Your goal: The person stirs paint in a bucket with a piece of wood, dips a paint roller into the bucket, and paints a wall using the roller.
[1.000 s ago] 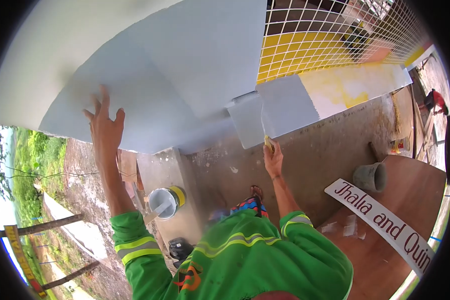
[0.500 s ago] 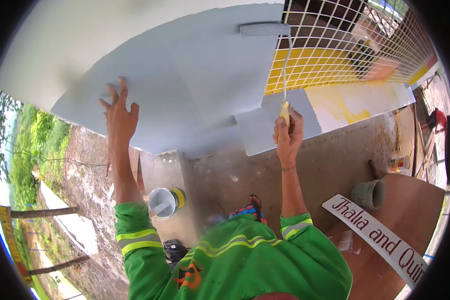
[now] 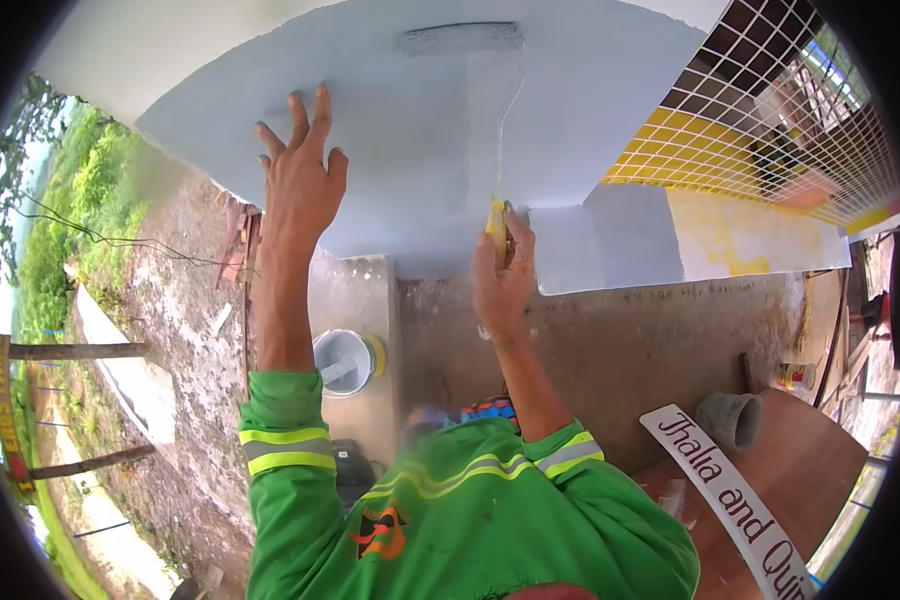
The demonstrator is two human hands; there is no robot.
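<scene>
My right hand [image 3: 503, 275] is wrapped round the yellow handle of a paint roller [image 3: 499, 222]. From the handle a thin bent wire runs up to the grey roller sleeve [image 3: 463, 38], which lies against a wall coated in light grey-blue paint [image 3: 400, 150]. My left hand [image 3: 305, 185] is raised with fingers spread in front of the same wall; whether the fingertips touch it I cannot tell. Below my left forearm stands a paint bucket [image 3: 375, 352] with a pale stick or brush handle leaning in it.
White wire mesh [image 3: 710, 130] borders the wall on the right, above a ledge [image 3: 610, 245] partly painted grey. A dark bucket [image 3: 732, 418], a small can [image 3: 795, 376] and a lettered white sign [image 3: 725, 500] are at lower right. Rough ground and greenery lie left.
The roller has moved left along the wall, away from the mesh, with my right hand on its handle. My left hand appears higher and further right; the whole view has shifted too.
</scene>
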